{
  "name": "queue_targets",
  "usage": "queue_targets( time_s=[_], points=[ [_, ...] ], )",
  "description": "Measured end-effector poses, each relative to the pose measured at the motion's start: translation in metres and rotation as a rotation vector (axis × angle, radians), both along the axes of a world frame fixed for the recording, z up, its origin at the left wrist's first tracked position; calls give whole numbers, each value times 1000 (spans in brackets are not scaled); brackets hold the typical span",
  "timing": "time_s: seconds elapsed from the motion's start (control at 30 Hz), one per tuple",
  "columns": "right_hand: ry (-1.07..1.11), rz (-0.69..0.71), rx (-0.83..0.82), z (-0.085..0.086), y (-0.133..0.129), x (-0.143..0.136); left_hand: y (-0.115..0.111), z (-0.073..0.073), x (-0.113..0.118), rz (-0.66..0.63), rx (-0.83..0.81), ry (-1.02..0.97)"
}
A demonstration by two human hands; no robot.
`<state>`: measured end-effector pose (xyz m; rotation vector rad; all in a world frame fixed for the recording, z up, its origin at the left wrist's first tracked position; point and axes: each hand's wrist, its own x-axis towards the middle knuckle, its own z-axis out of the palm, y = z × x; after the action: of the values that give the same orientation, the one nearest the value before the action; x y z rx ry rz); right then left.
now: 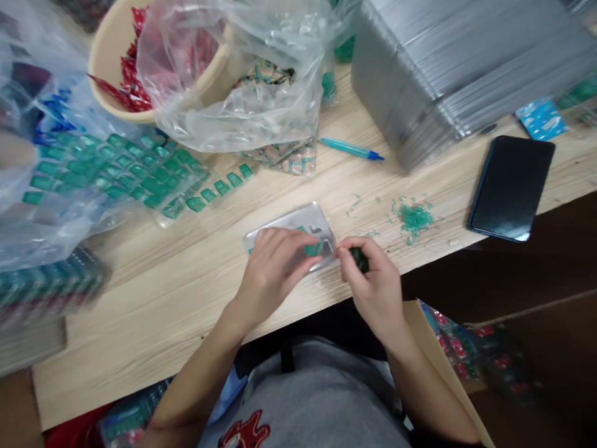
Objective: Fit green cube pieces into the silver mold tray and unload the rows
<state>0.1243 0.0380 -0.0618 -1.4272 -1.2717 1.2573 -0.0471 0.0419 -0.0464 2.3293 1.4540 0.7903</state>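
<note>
A clear plastic blister tray [318, 218] with moulded recesses lies near the table's front edge. My left hand [273, 267] is over it, thumb and fingers closed around a translucent green piece [313, 249]. More green shows in the tray, partly covered by that hand. At the tray's right corner my right hand [373, 280] is closed, with thumb and forefinger tips pinched together. Something dark [359, 258] shows inside its curled fingers; what it is I cannot make out.
Rows of green pieces [153, 177] lie left, beside plastic bags [261, 118] and a cream tub [105, 62] of red packets. Stacked clear trays [420, 74], a blue pen [352, 149], green scraps [415, 218] and a phone [512, 186] are behind and right. An open carton [426, 330] stands below the edge.
</note>
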Motion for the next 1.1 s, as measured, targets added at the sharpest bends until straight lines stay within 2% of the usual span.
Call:
queue_targets(
  time_s=[0.1,0.2,0.3,0.4,0.47,0.53,0.6,0.67,0.73,0.83,1.0,1.1],
  points=[
    [-48,-134,22,-5,11,9,21,-8,-5,28,-4,118],
    [-54,-131,4,-11,14,18,30,-14,-7,-30,-44,190],
    [-32,-108,-45,-16,11,22,32,-19,-3,-79,-47,241],
    [-23,-98,-39,-18,8,22,33,-23,5,-26,45,309],
    [-17,-81,-27,-16,7,23,30,-22,8,18,111,344],
    [-18,-69,-29,-14,7,25,20,-15,3,51,110,301],
    [-6,-63,-47,-12,5,28,4,-4,-9,59,-29,165],
    [54,-45,-80,-12,2,32,-13,6,-24,17,-274,49],
    [139,-5,-124,-14,-3,34,-23,11,-37,-50,-502,48],
    [187,57,-165,-16,-12,33,-21,11,-48,-97,-696,115],
    [145,136,-172,-14,-28,26,-6,8,-44,-105,-788,224],
    [129,166,-206,-13,-37,19,-12,7,-35,-94,-642,394]
  ],
)
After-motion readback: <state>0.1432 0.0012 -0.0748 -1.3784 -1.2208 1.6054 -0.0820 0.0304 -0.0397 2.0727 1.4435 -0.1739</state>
